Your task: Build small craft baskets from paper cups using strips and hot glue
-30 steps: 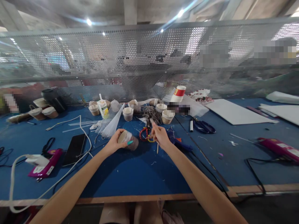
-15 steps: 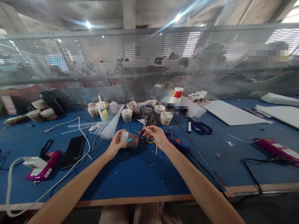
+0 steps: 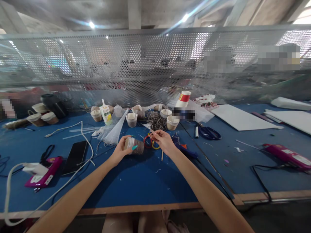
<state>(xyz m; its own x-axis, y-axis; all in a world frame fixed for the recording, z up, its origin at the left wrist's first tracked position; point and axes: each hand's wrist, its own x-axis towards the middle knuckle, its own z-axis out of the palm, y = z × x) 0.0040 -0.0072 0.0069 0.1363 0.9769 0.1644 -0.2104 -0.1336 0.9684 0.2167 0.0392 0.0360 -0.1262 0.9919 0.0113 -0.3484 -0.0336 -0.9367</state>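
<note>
My left hand (image 3: 120,149) grips a small brown cup (image 3: 136,145) lying on its side on the blue table (image 3: 136,181), its pale open end turned toward my palm. Just to the right, my right hand (image 3: 164,141) pinches a thin pale stick (image 3: 151,131) that points up and left. Red and yellow rings (image 3: 148,141) lie between the two hands. A second thin stick (image 3: 162,155) rests on the table under my right wrist.
Several small filled cups (image 3: 132,119), a twine bundle (image 3: 157,120), a glue bottle (image 3: 106,113) and clear cone wrap (image 3: 116,130) stand behind the hands. Dark phone (image 3: 75,153) and pink glue gun (image 3: 43,171) lie left; scissors (image 3: 209,132), white sheets (image 3: 240,118) and another pink tool (image 3: 286,155) right. A mesh screen (image 3: 155,64) closes the back.
My right hand has come down and left toward the cup, with the stick tip now near the rings. My left hand has turned the cup slightly while keeping hold.
</note>
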